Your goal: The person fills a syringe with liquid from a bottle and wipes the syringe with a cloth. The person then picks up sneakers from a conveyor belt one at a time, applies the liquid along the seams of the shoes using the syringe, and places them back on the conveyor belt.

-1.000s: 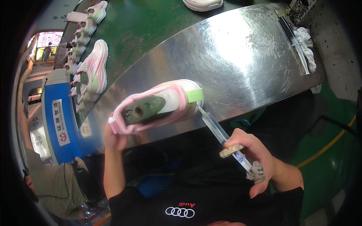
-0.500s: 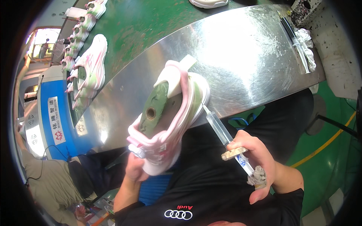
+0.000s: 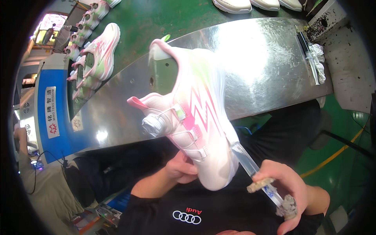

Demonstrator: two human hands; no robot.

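A white and pink sneaker (image 3: 209, 156) with green tints and a clear dial on its tongue hangs over the near edge of the metal table. My left hand (image 3: 182, 169) grips it near the toe, thumb against the upper and the other fingers partly hidden. In my right hand (image 3: 288, 178) is a clear syringe (image 3: 246, 159), its finger flange and plunger end wrapped in dirty, tape-like material. The syringe's front end meets the sneaker's white sole edge; whether the tip touches cannot be made out. A green insole-like piece (image 3: 164, 76) shows inside the shoe opening.
A second syringe with a black part (image 3: 307, 55) lies beside crumpled white material (image 3: 319, 62) at the metal table's (image 3: 266, 88) right end. Similar sneakers (image 3: 102, 51) line the green surface at left. White shoes (image 3: 233, 4) stand beyond. A person (image 3: 49, 192) works behind the blue machine (image 3: 64, 117).
The sneaker has turned so its outer side and dial face up, and has shifted right. Both hands moved right and slightly nearer me; the syringe's front end is now against the sole edge.
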